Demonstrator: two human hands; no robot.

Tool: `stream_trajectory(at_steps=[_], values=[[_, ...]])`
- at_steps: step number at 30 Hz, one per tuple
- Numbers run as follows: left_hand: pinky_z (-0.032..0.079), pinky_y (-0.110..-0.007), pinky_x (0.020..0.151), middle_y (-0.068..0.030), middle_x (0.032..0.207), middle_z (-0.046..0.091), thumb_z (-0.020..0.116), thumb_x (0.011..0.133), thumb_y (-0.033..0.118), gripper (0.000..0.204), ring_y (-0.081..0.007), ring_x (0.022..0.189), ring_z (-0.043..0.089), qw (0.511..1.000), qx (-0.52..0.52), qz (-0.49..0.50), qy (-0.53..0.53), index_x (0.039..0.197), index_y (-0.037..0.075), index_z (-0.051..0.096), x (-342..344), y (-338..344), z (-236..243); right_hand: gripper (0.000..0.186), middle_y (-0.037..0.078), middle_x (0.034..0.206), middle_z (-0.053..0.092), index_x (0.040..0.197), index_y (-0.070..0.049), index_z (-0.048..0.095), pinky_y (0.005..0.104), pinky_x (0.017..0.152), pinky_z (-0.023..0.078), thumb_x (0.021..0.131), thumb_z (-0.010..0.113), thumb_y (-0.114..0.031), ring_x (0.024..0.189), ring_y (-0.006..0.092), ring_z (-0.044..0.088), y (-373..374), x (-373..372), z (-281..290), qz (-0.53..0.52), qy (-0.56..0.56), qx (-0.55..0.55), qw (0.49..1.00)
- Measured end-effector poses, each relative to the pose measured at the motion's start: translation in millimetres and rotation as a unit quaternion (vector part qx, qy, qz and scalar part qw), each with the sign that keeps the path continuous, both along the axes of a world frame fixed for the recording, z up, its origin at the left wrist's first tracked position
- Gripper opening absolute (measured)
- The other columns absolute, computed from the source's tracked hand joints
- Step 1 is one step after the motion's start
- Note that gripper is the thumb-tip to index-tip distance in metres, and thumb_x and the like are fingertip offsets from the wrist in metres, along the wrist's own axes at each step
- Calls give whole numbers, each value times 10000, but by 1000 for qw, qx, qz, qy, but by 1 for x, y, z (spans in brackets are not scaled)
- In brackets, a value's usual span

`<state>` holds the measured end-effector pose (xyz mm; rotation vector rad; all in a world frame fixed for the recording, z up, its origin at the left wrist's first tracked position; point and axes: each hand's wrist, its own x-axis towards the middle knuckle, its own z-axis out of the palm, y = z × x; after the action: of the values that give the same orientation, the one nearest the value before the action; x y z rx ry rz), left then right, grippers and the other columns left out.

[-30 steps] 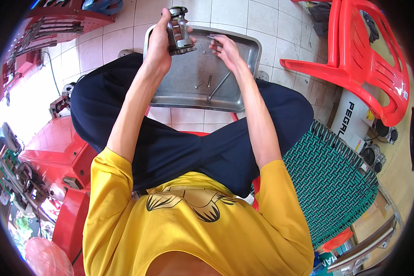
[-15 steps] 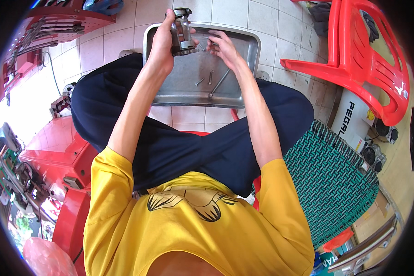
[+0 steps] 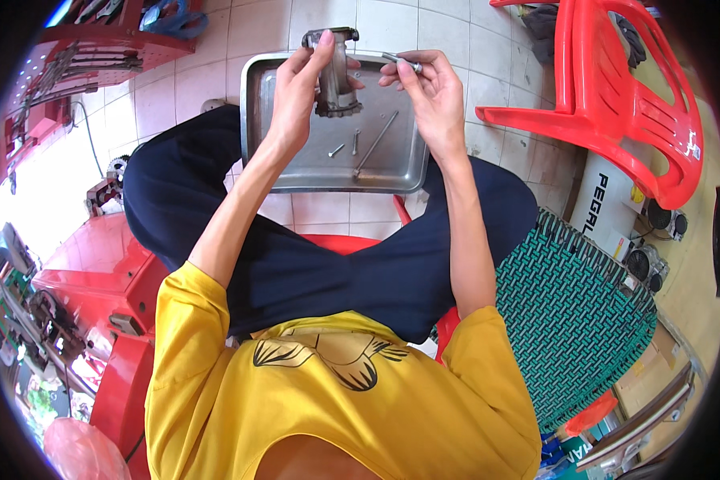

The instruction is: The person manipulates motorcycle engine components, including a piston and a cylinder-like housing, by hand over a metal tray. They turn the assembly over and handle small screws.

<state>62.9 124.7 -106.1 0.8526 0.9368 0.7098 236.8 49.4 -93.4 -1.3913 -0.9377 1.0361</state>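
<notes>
"Left grip (image 3: 296, 100)?"
"Closed round a flanged metal cylinder (image 3: 338, 78), above the tray (image 3: 256, 172)."
"And right of that?"
"The right grip (image 3: 438, 94) pinches a bolt (image 3: 408, 62), apart from the cylinder."
"Which step, then?"
"Holding the bolt ready beside the cylinder, I'd judge; next calls for steadiness on the left, fine control on the right."

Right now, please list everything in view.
Tray: one, grey, top centre
Small bolts: at least two, silver, in tray
Long rod: one, grey, in tray
Flanged part: one, grey, held left
Slim piece: one, silver, held right
Chair: one, red, upper right
Woven seat: one, green, right
Tank: one, white, near chair
Tool panel: one, red, upper left
Box: one, red, left
Bag: one, blue, upper left
Second bag: one, pink, lower left
Shirt: one, yellow, worn
Trousers: one, navy, worn
Left grip: one, on flanged part
Right grip: one, on slim piece
</notes>
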Motion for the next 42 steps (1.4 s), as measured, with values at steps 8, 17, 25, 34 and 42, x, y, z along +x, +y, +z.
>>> stream_trajectory(at_steps=[8, 17, 25, 34, 42], values=[[595, -305, 620, -131, 914, 731, 691, 957, 407, 495, -208, 726, 740, 999, 34, -24, 12, 1163, -37, 618, 9, -9, 10, 170, 111, 890, 728, 1035, -15, 654, 290, 679, 532, 974, 676, -173, 746, 167, 724, 15, 1, -10, -54, -137, 17, 989], [595, -322, 739, -135, 980, 731, 711, 929, 439, 538, -204, 824, 741, 992, 74, -79, 59, 1194, -21, 626, 3, -2, 2, 264, 134, 857, 719, 948, -21, 689, 373, 711, 521, 963, 668, -283, 786, 290, 691, 21, 10, -2, -31, -308, 14, 951], [574, -284, 707, -123, 963, 735, 698, 936, 470, 531, -166, 751, 716, 995, 54, -67, 56, 1152, -13, 648, 3, 6, 6, 386, 169, 786, 631, 948, -28, 677, 421, 655, 472, 1024, 555, -386, 694, 345, 605, 23, 7, 2, 60, -287, -67, 954], [577, -285, 653, -117, 938, 734, 664, 947, 509, 537, -164, 727, 716, 993, 41, -68, 81, 1112, -3, 654, 1, 7, 2, 214, 74, 879, 646, 980, -80, 702, 410, 645, 504, 967, 647, -287, 744, 312, 657, 23, 5, 1, -1, -395, 48, 917], [586, -306, 685, -112, 949, 724, 660, 947, 515, 554, -185, 749, 722, 992, 45, -87, 78, 1157, 2, 648, 2, 7, 3, 194, 82, 872, 659, 956, -85, 710, 393, 637, 504, 957, 662, -272, 723, 306, 655, 31, 6, -8, -15, -366, 50, 929]])
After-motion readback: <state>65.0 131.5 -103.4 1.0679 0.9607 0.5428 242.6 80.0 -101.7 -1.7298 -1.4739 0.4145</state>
